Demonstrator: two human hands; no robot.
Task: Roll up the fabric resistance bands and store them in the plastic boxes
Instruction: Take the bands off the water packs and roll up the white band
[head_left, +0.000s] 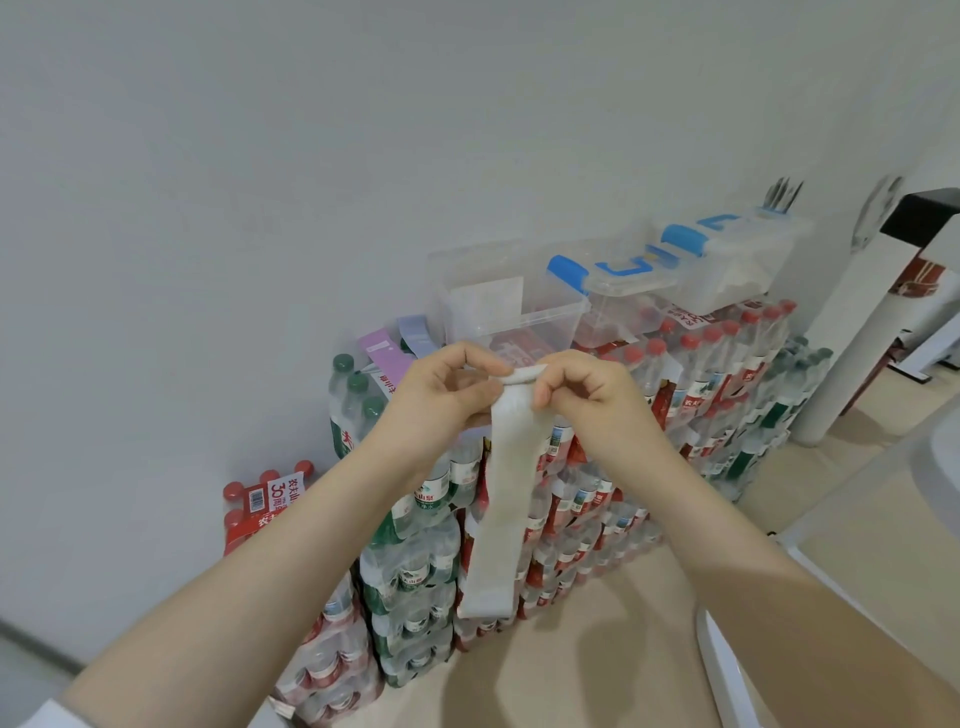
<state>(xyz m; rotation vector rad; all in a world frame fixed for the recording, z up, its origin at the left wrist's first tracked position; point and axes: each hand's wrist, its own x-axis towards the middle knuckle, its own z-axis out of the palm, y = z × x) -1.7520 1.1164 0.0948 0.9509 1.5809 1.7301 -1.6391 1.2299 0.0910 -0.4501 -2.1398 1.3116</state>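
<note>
Head view: both hands, left (441, 387) and right (582, 387), pinch the top of a hanging band (506, 483), seemingly starting the roll. Next, wind it tightly downward, then drop it into the open box (511, 312).

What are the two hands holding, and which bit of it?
Both the left hand and the right hand pinch the top end of a white fabric resistance band, where it is starting to roll. The rest hangs down loose.

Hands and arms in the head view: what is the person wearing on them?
Nothing on either. The left hand and right hand are bare, with no gloves, rings or watch visible. Both forearms are uncovered; a bit of white sleeve shows at the bottom left corner.
</note>
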